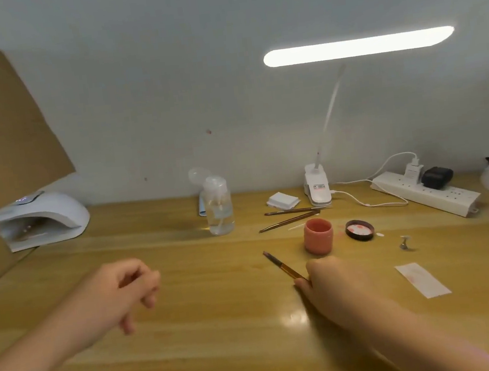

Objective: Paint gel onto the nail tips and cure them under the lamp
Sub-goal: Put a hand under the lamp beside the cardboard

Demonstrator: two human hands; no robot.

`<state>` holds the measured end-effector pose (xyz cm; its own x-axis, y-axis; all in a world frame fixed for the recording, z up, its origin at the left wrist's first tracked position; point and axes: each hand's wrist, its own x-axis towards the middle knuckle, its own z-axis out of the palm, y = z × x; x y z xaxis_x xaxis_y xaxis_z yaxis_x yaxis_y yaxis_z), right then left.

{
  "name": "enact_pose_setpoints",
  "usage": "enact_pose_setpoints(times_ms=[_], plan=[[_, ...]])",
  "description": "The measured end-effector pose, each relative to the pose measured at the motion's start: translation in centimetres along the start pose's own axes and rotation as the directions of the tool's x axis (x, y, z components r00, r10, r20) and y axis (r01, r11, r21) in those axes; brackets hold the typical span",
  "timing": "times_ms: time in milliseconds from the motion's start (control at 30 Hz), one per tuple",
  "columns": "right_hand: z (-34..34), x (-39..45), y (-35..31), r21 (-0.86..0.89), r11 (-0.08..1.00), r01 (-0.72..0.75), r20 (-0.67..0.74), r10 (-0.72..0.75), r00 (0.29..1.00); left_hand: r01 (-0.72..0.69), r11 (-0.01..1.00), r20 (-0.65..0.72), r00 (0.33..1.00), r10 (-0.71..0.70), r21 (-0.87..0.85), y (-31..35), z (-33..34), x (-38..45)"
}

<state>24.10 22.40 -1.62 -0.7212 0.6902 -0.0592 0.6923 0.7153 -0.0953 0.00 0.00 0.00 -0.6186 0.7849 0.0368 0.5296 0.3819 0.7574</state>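
The right hand (334, 285) pinches a brush (283, 268) just near the pink jar (318, 236); the left hand (127, 290) hangs loosely curled, holding nothing.

Two bare forearms, no sleeves, hands (127, 287) without rings, watch or gloves

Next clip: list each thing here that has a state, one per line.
Curing lamp: display lit, something inside.
Desk lamp: on.
Pink gel jar: open, upright.
Jar lid: off, lying beside the jar.
Pump bottle: upright, partly filled.
Brush: held in right hand.
Left hand: loosely curled, empty.
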Motion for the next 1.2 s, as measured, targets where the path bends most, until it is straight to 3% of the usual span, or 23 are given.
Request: enact_pose_setpoints(times_ms=[67, 133, 200, 333, 400, 500, 567, 633, 700, 933, 1033, 1200], plan=[[0.6, 0.7, 0.6, -0.006, 1.0, -0.005, -0.049, 0.004, 0.999, 0.133, 0.979, -0.172, 0.972, -0.159, -0.154, -0.5, 1.4, 3.6], [1.0, 0.9, 0.8, 0.01, 1.0, 0.021, -0.09, -0.02, 0.996, 0.223, 0.899, -0.231, 0.917, -0.324, -0.376, -2.5, 2.1, 6.3], [1.3, 1.2, 0.9, 0.045, 0.997, 0.057, -0.129, -0.051, 0.99, 0.173, 0.815, -0.328, 0.854, -0.404, -0.553, -4.9, 1.5, 8.2], [1.3, 1.9, -1.4, 0.153, 0.978, 0.139, -0.196, -0.108, 0.975, -0.05, 0.684, -0.555, 0.628, -0.545, -0.728, -8.4, -2.2, 10.7], [0.8, 2.7, -3.8, 0.235, 0.953, 0.189, -0.21, -0.14, 0.968, 0.055, 0.77, -0.623, 0.553, -0.553, -0.635, -10.3, -4.0, 11.6], [0.5, 4.6, -8.0, 0.447, 0.855, 0.262, -0.273, -0.148, 0.95, 0.32, 0.899, -0.728, 0.533, -0.431, -0.299, -13.0, -7.2, 12.4], [1.0, 5.8, -10.5, 0.585, 0.758, 0.289, -0.31, -0.12, 0.943, 0.431, 0.902, -0.737, 0.6, -0.311, -0.03, -14.5, -9.4, 12.8], [2.3, 6.7, -12.4, 0.667, 0.677, 0.312, -0.335, -0.101, 0.937, 0.472, 0.852, -0.667, 0.713, -0.217, 0.228, -16.0, -11.1, 13.4], [3.7, 7.2, -13.5, 0.675, 0.647, 0.355, -0.382, -0.106, 0.918, 0.488, 0.799, -0.6, 0.772, -0.208, 0.351, -17.1, -12.6, 14.1], [4.6, 6.8, -13.6, 0.647, 0.6, 0.47, -0.539, -0.076, 0.839, 0.615, 0.676, -0.56, 0.752, -0.347, 0.406, -18.2, -14.9, 18.1], [4.6, 6.5, -14.1, 0.646, 0.631, 0.43, -0.491, -0.089, 0.867, 0.704, 0.592, -0.581, 0.689, -0.434, 0.392, -18.8, -15.2, 19.4], [4.7, 6.2, -14.3, 0.636, 0.661, 0.397, -0.479, -0.065, 0.876, 0.803, 0.539, -0.652, 0.554, -0.518, 0.254, -19.1, -15.0, 21.2]])
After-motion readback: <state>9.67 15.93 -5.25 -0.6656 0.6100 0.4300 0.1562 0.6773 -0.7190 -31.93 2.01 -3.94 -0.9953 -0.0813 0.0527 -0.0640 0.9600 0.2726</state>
